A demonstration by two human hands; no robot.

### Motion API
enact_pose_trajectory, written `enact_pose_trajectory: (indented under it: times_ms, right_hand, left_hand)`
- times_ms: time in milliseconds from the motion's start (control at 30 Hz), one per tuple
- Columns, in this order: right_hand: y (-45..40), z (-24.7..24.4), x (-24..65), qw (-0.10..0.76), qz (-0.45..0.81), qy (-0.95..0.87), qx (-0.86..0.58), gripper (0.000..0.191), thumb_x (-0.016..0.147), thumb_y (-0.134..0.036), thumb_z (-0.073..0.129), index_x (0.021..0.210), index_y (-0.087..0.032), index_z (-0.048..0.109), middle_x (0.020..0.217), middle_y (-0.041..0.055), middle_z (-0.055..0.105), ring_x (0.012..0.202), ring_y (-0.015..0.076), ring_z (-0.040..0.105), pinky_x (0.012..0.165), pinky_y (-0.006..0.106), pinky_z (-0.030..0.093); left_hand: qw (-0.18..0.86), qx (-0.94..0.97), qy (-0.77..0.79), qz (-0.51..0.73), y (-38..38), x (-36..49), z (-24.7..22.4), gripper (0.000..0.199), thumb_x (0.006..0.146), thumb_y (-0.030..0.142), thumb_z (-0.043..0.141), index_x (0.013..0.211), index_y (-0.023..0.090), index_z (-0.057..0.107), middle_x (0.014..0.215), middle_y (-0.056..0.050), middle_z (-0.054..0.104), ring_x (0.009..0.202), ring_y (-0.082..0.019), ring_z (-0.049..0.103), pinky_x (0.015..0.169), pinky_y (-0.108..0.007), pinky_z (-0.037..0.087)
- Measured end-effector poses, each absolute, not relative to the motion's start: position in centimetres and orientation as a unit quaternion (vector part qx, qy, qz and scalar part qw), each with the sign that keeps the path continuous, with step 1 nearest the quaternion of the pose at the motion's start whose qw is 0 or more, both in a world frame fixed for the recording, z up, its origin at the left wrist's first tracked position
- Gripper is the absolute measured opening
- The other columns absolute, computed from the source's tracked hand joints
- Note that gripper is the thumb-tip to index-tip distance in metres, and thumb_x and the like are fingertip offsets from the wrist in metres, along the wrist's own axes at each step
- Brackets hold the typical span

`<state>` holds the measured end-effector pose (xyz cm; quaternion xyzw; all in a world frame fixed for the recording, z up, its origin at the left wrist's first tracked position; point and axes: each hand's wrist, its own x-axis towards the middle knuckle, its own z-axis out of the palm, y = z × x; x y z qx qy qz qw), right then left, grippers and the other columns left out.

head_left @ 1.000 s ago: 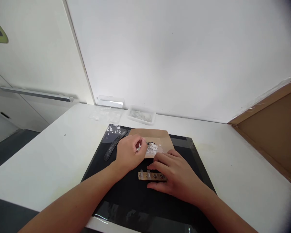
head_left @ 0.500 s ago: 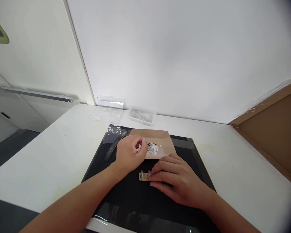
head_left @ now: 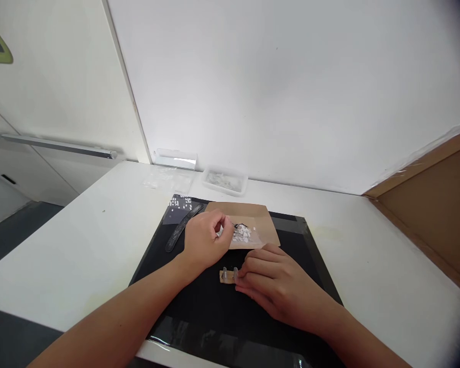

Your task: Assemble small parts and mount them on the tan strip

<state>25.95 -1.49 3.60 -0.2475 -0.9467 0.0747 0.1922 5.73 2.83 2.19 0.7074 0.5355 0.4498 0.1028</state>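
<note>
My left hand (head_left: 207,236) is closed in a pinch at the left of a pile of small white pieces (head_left: 242,233); whatever sits between its fingertips is hidden. The pile lies on a brown paper sheet (head_left: 253,209). My right hand (head_left: 274,281) has its fingers together around the right end of a small tan strip (head_left: 229,280). On that strip stand small clear upright pieces (head_left: 225,273), one of them right at my fingertips. The strip's right end is covered by my fingers.
A black mat (head_left: 199,317) lies beneath both hands. On its left are a dark curved nail file (head_left: 180,231) and a clear sheet with white squares (head_left: 176,214). Behind stand a translucent tray (head_left: 235,191) and clear plastic packaging (head_left: 168,179), near the white wall.
My right thumb has drawn in towards the other fingers at the strip's end. The left hand keeps its pinch in nearly the same place.
</note>
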Motion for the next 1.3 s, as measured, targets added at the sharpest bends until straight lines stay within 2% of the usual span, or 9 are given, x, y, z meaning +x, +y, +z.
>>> enact_pose_trajectory:
  times_ms: [300,667,900,1000,1133,1233,1300]
  right_hand:
    - [-1.9,3.8,25.5,0.174,0.048,-0.951,-0.251,0.021,0.103,-0.022,0.055,0.083,-0.020,0.064,0.081,-0.0001,0.064,0.076,0.0149,0.053,0.075,0.034,0.033]
    - [-1.9,3.4,25.7,0.189,-0.001,-0.956,-0.224,0.011,0.100,-0.019,0.058,0.094,-0.019,0.066,0.088,0.0021,0.068,0.080,0.0165,0.056,0.073,0.035,0.032]
    - [-1.9,3.5,25.6,0.195,-0.008,-0.957,-0.216,0.008,0.098,-0.017,0.061,0.093,-0.019,0.066,0.091,0.0015,0.068,0.080,0.0163,0.055,0.073,0.035,0.034]
    - [-2.0,3.4,25.8,0.214,0.001,-0.952,-0.217,0.002,0.096,-0.021,0.066,0.096,-0.020,0.067,0.093,0.0015,0.068,0.082,0.0168,0.056,0.073,0.035,0.035]
    - [-1.3,3.3,26.5,0.262,0.039,-0.939,-0.219,0.007,0.093,-0.023,0.072,0.099,-0.022,0.068,0.090,0.0008,0.069,0.081,0.0164,0.058,0.074,0.034,0.039]
    - [-0.2,3.2,27.5,0.312,0.033,-0.919,-0.238,0.011,0.092,-0.018,0.073,0.102,-0.023,0.069,0.087,0.0011,0.070,0.080,0.0165,0.060,0.075,0.033,0.041]
    - [0.6,3.1,28.2,0.341,0.012,-0.903,-0.260,0.013,0.093,-0.016,0.071,0.104,-0.023,0.069,0.088,0.0020,0.072,0.082,0.0177,0.062,0.076,0.034,0.043]
  left_hand:
    - [0.103,0.709,0.536,0.447,2.7,5.8,2.1,0.034,0.094,0.027,0.053,0.063,0.019,0.043,0.057,0.004,0.045,0.054,-0.011,0.039,0.055,-0.028,0.025]
    - [0.103,0.702,0.544,0.447,3.0,5.6,2.1,0.033,0.094,0.028,0.053,0.063,0.019,0.047,0.057,0.004,0.046,0.054,-0.011,0.040,0.056,-0.028,0.025]
    - [0.098,0.704,0.546,0.443,2.9,5.6,2.0,0.032,0.094,0.028,0.053,0.064,0.019,0.049,0.058,0.004,0.049,0.056,-0.012,0.042,0.057,-0.028,0.026]
    - [0.094,0.707,0.546,0.439,2.9,5.5,2.1,0.033,0.095,0.028,0.054,0.064,0.019,0.049,0.058,0.004,0.049,0.056,-0.012,0.043,0.057,-0.028,0.026]
    - [0.091,0.710,0.553,0.427,2.9,5.5,2.2,0.034,0.100,0.029,0.049,0.068,0.020,0.049,0.060,0.003,0.051,0.056,-0.013,0.046,0.057,-0.029,0.027]
    - [0.098,0.706,0.558,0.425,3.1,5.4,2.1,0.031,0.105,0.031,0.041,0.080,0.021,0.055,0.068,0.001,0.059,0.062,-0.015,0.054,0.060,-0.029,0.033]
    - [0.104,0.708,0.550,0.430,3.2,5.4,2.0,0.028,0.107,0.030,0.038,0.090,0.021,0.059,0.079,-0.001,0.066,0.073,-0.018,0.062,0.067,-0.030,0.040]
